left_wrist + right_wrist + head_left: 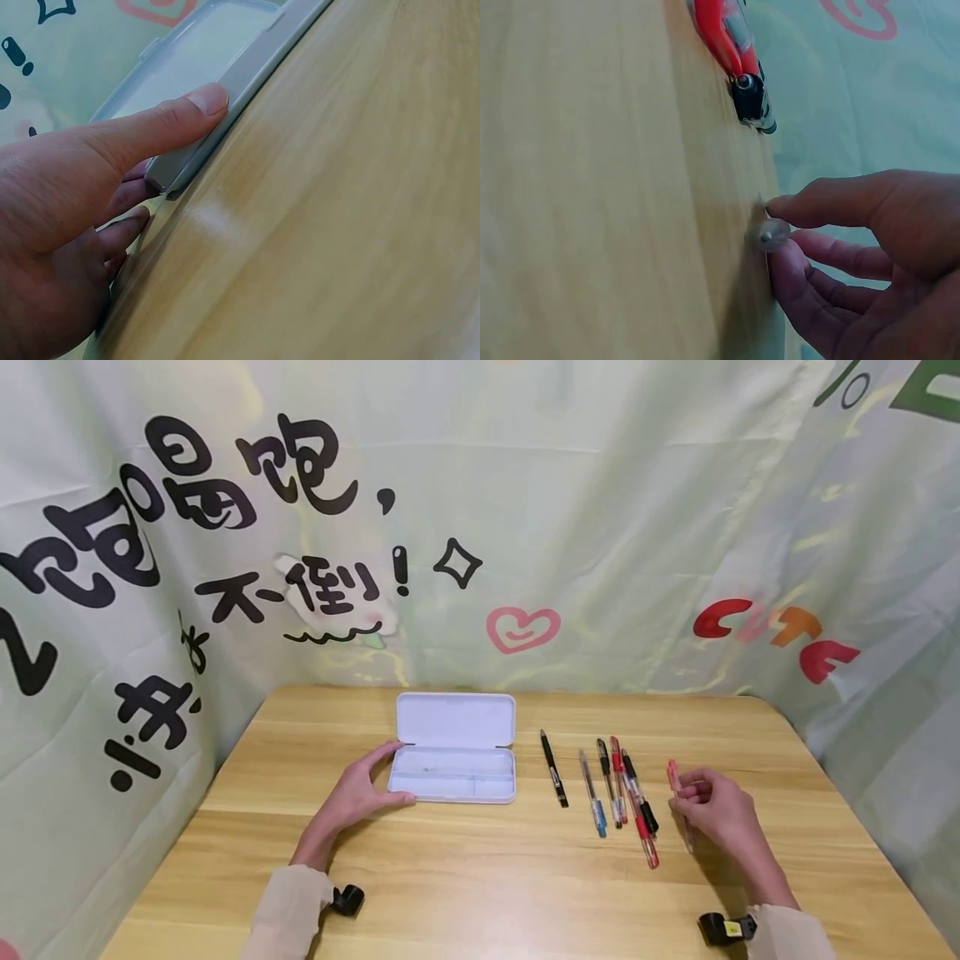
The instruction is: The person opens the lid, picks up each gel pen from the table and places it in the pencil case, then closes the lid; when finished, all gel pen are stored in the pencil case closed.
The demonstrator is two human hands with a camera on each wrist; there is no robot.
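I see my left hand (358, 793) resting at the left end of the open white pencil case (455, 760), thumb along its front edge and fingers curved round the near corner; the left wrist view shows the thumb (161, 124) pressed flat on the rim of the case (247, 67), so I read it as steadying the tray, a light hold and no tight clamp. The case sits near the back middle of the table (480, 877), lid hinged up and lying back, and both compartments of the tray look bare as far as I can make out.

My right hand (720, 814) is out to the right, fingers curled and pinching the red pen (678, 793) that lies apart from the others; in the right wrist view the fingertips (795, 206) close about the end of that pen (769, 234), which seems to be touching the wood or barely off it, I cannot tell which.

Between the hands the other pens lie on the table: a black pen (554, 768) by itself just right of the case, then a blue-tipped pen (592, 792), then a cluster of black and red pens (630, 793) crossing one another.

My judgement is that the packing is at its start: no pen is in the case, one is being picked up, and every one of the others is left to go in
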